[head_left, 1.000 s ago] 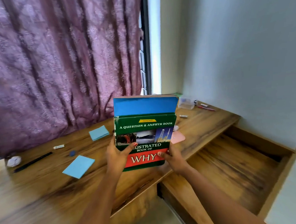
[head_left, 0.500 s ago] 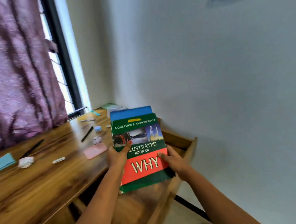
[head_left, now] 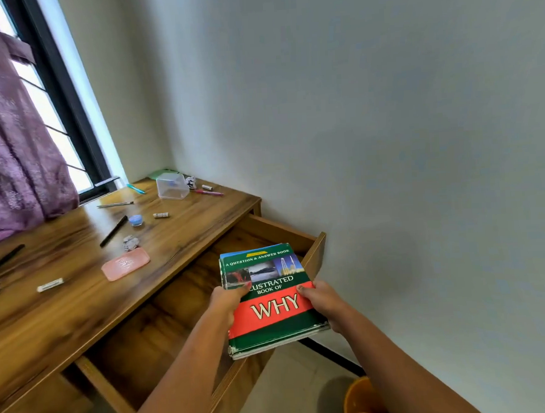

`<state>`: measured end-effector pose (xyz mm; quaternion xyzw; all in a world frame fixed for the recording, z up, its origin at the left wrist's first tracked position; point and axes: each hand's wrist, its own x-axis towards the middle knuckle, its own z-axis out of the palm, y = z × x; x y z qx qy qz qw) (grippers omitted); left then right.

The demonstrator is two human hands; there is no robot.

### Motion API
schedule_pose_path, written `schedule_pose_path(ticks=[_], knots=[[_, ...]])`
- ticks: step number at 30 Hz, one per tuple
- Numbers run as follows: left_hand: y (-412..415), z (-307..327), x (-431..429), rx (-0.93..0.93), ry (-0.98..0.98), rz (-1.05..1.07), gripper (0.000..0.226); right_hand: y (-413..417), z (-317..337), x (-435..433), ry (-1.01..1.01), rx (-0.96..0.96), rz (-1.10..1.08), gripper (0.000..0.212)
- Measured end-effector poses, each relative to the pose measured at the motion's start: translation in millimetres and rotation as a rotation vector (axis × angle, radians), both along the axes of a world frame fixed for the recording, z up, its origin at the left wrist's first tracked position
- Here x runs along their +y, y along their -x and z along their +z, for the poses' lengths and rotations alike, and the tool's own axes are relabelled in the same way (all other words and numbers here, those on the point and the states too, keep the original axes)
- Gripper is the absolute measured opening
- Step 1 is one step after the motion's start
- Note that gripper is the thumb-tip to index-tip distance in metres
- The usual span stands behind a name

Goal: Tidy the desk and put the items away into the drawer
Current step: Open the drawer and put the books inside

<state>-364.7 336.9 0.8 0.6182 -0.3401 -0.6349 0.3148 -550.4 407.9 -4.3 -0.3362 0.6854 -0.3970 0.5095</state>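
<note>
Step in hand: books going into the drawer. Left hand [head_left: 227, 302] grips the left edge of the green-and-red book [head_left: 272, 312], thumb on the cover; right hand [head_left: 325, 301] grips the right edge likewise. A blue-covered book [head_left: 228, 256] lies beneath. The pair hangs tilted above the right end of the open drawer [head_left: 314, 254], not yet set down. Next move, I reckon: lower flat, release. On the desk [head_left: 65, 312]: pink case [head_left: 126, 264], black pen [head_left: 113, 231], clear box [head_left: 172, 186]

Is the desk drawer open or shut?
Open. The drawer is pulled out from the desk, and its wooden bottom shows beside the book.
</note>
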Motion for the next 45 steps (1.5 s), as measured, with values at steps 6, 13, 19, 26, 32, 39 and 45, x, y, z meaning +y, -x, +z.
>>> schedule_pose_path(ticks=[6,13,19,26,32,39,45], knots=[[12.5,-21.5,-20.8,0.014,-0.061,0.111,0.037,14.8,-1.0,-32.4,-0.046,0.091,0.072,0.01],[19.5,-43.2,-65.2,0.055,-0.12,0.228,0.034,22.7,-3.2,-101.0,-0.067,0.187,0.215,0.014],[27.7,-72.0,-103.6,0.101,-0.169,0.337,0.033,32.3,-16.3,-158.0,-0.081,0.391,0.36,0.024],[43.7,-95.0,-137.9,0.099,-0.155,0.405,0.032,44.0,-33.0,-197.2,-0.063,0.497,0.415,0.044],[52.3,-113.2,-153.6,-0.048,-0.166,0.357,0.019,54.8,-53.1,-229.2,-0.083,0.571,0.48,0.044],[68.7,-125.6,-157.0,-0.333,-0.147,0.372,0.024,66.7,-77.5,-255.3,-0.16,0.627,0.535,0.037],[84.9,-129.9,-149.0,-0.448,-0.114,0.357,0.028,72.5,-91.2,-264.6,-0.229,0.774,0.598,0.035]])
